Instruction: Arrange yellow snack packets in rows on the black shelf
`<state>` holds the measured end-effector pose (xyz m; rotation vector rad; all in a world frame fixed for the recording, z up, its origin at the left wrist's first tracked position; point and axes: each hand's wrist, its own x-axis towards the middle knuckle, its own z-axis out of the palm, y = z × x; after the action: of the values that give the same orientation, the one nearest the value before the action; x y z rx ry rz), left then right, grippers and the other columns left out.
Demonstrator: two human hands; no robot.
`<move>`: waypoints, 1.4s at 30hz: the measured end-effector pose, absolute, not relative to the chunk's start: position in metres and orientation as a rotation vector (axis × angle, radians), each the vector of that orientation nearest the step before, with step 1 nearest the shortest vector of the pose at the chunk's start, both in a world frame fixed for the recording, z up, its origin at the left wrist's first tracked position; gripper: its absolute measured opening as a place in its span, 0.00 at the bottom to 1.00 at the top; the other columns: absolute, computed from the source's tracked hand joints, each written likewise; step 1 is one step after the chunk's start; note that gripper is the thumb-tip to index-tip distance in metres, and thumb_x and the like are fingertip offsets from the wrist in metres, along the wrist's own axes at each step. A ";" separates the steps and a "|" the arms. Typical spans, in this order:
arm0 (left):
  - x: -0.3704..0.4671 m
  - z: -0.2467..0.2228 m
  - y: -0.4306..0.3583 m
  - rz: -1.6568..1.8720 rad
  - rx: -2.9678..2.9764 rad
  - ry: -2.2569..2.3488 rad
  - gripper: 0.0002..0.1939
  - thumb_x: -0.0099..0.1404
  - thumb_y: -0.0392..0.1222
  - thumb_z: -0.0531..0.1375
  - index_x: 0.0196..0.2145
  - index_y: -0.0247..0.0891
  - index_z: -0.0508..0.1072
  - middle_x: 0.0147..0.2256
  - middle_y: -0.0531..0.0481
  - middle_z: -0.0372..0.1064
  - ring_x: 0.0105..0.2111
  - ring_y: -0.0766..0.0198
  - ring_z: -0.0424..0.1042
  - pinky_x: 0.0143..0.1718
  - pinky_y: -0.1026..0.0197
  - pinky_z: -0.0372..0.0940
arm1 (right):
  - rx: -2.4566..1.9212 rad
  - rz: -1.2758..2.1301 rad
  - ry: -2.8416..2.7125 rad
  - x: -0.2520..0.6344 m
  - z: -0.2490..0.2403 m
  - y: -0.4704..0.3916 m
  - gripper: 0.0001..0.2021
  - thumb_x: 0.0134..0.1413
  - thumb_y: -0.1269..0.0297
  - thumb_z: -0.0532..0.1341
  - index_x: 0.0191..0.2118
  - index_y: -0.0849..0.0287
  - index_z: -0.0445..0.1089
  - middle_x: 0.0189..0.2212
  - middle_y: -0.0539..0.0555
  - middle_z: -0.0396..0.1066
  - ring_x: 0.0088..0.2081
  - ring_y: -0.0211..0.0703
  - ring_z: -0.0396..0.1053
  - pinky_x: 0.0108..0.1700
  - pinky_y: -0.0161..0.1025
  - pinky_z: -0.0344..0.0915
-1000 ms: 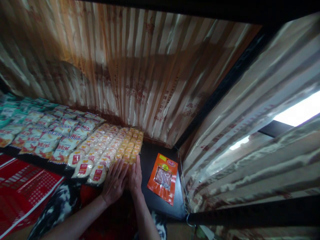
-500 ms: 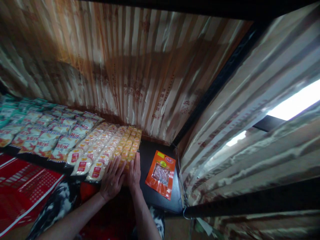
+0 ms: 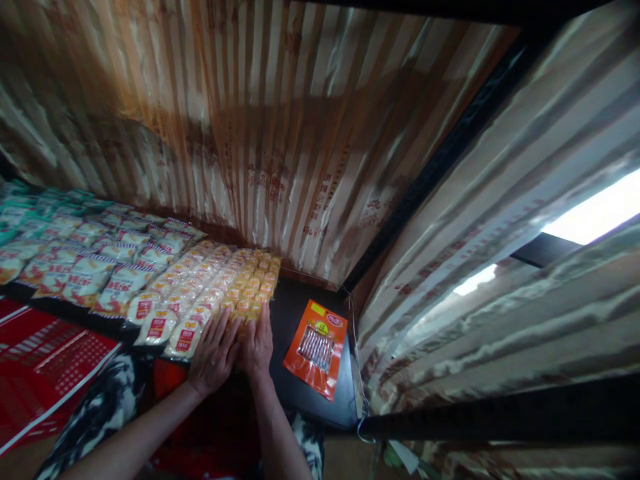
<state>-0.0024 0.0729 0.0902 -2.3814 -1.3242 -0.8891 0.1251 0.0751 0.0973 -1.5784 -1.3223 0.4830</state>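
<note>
In the head view both hands rest on the front end of rows of small yellow-wrapped snack packets (image 3: 256, 283). My left hand (image 3: 215, 353) lies with its fingers stretched out, along the border between these and the clear-wrapped white round snacks (image 3: 186, 337). Close beside it, my right hand (image 3: 257, 343) is also open, its straight fingers on the front of the yellow packets near their right edge. The palms and what lies beneath them are hidden. To the right, an orange snack bag (image 3: 323, 381) with a clear window lies flat on the black shelf (image 3: 295, 293).
White bags with printed labels (image 3: 120, 287) and green bags (image 3: 25, 220) fill the shelf's left part. A red plastic basket (image 3: 45, 373) stands at the lower left. Pleated printed sheeting (image 3: 280, 167) hangs behind, with a dark post (image 3: 430, 173) at the corner.
My right hand has shifted left from the outer edge of the yellow packets onto their front, closer to my left hand. The view has moved slightly.
</note>
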 end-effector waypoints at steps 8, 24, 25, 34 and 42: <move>-0.004 0.090 0.073 -0.874 -2.409 -1.308 0.31 0.67 0.43 0.50 0.65 0.37 0.47 0.65 0.38 0.42 0.64 0.49 0.47 0.61 0.46 0.49 | -1.589 0.523 -1.282 0.126 0.101 0.074 0.30 0.62 0.51 0.42 0.64 0.65 0.50 0.64 0.60 0.50 0.64 0.45 0.48 0.63 0.48 0.48; -0.002 0.090 0.075 -0.916 -2.352 -1.278 0.31 0.67 0.43 0.48 0.64 0.33 0.46 0.63 0.36 0.49 0.63 0.49 0.50 0.59 0.46 0.51 | -1.565 0.484 -1.241 0.127 0.089 0.079 0.31 0.61 0.50 0.43 0.62 0.66 0.55 0.62 0.61 0.54 0.63 0.46 0.51 0.63 0.49 0.50; -0.002 0.089 0.075 -0.909 -2.355 -1.279 0.31 0.67 0.42 0.48 0.65 0.33 0.46 0.63 0.37 0.49 0.63 0.49 0.50 0.59 0.46 0.51 | -1.568 0.478 -1.236 0.127 0.089 0.080 0.31 0.61 0.50 0.43 0.62 0.66 0.55 0.62 0.61 0.54 0.63 0.46 0.52 0.63 0.49 0.50; -0.004 0.084 0.077 -0.923 -2.365 -1.267 0.32 0.66 0.43 0.50 0.65 0.35 0.45 0.64 0.37 0.44 0.63 0.49 0.50 0.60 0.46 0.51 | -1.557 0.465 -1.244 0.128 0.089 0.077 0.29 0.62 0.51 0.43 0.61 0.65 0.56 0.61 0.60 0.56 0.62 0.45 0.53 0.62 0.48 0.52; -0.002 0.090 0.075 -0.925 -2.351 -1.270 0.28 0.66 0.44 0.49 0.62 0.33 0.53 0.64 0.37 0.47 0.63 0.50 0.49 0.61 0.47 0.47 | -1.572 0.442 -1.262 0.130 0.086 0.080 0.31 0.62 0.50 0.42 0.61 0.67 0.56 0.61 0.60 0.56 0.62 0.45 0.54 0.62 0.47 0.52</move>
<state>-0.0021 0.0750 0.0904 -2.3506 -1.2705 -0.9251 0.1296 0.0796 0.0857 -1.5724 -1.2619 0.4425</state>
